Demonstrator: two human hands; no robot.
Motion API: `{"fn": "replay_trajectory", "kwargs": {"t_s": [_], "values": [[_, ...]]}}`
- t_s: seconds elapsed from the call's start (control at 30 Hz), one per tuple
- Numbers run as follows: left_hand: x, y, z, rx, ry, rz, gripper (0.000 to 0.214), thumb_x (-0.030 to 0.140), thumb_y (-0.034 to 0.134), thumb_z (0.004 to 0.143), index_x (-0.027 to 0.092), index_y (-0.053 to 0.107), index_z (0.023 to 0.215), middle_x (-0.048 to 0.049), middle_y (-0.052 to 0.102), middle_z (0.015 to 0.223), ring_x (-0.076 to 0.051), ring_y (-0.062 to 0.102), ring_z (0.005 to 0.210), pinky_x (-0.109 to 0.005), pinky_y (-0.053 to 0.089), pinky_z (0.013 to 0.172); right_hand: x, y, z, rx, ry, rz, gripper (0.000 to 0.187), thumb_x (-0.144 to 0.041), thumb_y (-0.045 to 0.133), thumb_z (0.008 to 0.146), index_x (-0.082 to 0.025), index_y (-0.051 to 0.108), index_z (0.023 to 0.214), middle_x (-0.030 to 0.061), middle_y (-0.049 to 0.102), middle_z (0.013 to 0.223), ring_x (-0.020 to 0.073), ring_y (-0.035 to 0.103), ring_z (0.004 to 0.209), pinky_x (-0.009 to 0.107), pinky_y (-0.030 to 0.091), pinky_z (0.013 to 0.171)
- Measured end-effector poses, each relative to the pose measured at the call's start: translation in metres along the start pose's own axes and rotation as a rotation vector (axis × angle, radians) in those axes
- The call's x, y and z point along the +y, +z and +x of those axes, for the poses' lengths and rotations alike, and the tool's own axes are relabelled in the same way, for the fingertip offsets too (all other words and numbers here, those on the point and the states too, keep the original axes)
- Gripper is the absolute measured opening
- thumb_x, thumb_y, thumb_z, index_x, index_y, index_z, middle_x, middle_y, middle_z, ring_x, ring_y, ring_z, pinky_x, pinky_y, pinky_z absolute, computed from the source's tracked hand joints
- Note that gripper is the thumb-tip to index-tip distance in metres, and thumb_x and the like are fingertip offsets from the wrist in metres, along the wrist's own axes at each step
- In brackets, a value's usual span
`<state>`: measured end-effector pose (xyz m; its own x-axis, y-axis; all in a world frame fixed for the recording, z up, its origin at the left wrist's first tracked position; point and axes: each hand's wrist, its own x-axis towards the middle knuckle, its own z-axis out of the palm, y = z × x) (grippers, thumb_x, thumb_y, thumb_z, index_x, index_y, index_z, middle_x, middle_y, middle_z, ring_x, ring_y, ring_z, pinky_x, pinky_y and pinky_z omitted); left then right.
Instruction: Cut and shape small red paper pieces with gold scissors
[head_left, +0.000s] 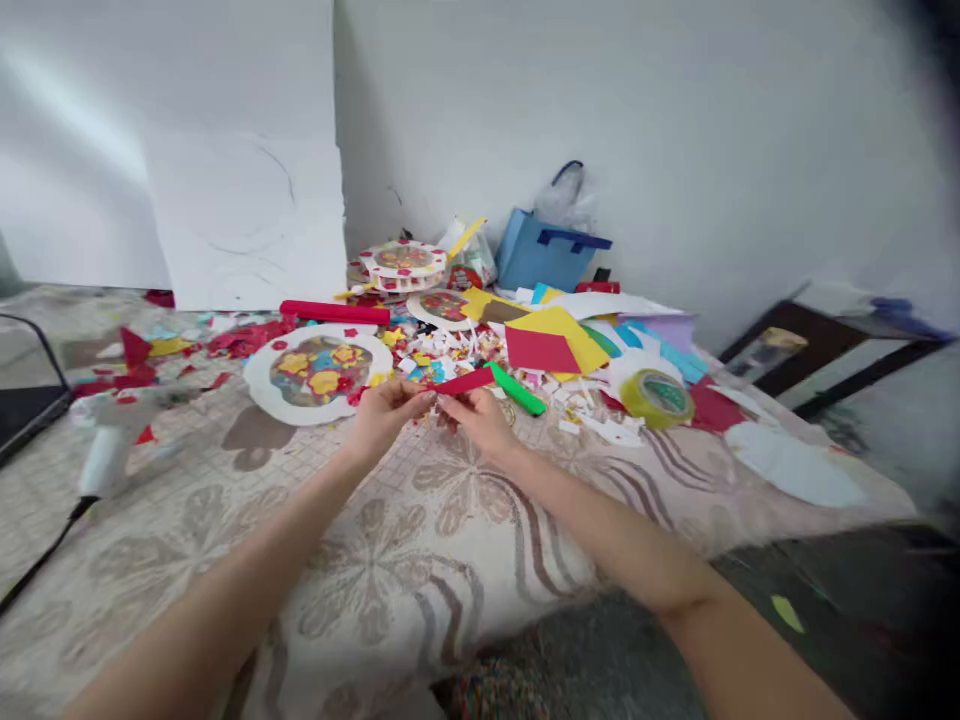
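Over flowered tablecloth (375,570), pinched red paper strip (468,382) in left hand (381,412) and right hand (480,418); likely needed light, even pressure against creasing.

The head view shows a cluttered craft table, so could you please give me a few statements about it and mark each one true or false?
1. The left hand and right hand are together at a red strip. True.
2. The white glue gun lies to the right of both hands. False: it lies to their left.
3. A roll of yellow tape lies to the right of the hands. True.
4. The bag near the wall is red. False: it is blue.
5. The tablecloth is plain. False: it carries a flower pattern with wavy bands.
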<state>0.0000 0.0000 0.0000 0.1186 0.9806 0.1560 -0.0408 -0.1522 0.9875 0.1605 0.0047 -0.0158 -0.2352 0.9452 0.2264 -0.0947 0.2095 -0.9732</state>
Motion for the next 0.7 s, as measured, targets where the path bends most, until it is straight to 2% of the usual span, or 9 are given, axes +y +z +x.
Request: {"fn": "replay_trajectory", "kwargs": {"t_s": [0.4,0.7], "values": [[0.0017,0.0027,-0.0025,0.011,0.034,-0.031,0.025,0.033,0.075,0.064,0.013,0.064,0.07,-0.0005,0.063,0.064,-0.009,0.054,0.06,-0.023,0.042,0.059,0.0,0.0001,-0.001,-0.007,-0.014,0.041,0.028,-0.041,0.064,0.075,-0.014,0.064,0.079,0.0002,0.062,0.058,0.0087,0.053,0.046,0.02,0.04,0.042],[0.0032,0.0036,-0.0032,0.029,0.058,-0.061,0.022,0.03,0.076,0.064,0.013,0.063,0.07,0.0001,0.063,0.064,-0.009,0.055,0.059,-0.023,0.043,0.058,-0.0038,0.006,-0.0029,0.017,0.055,0.149,0.03,-0.043,0.069,0.07,-0.015,0.063,0.076,-0.0012,0.06,0.056,0.0083,0.051,0.046,0.02,0.038,0.042]]}}
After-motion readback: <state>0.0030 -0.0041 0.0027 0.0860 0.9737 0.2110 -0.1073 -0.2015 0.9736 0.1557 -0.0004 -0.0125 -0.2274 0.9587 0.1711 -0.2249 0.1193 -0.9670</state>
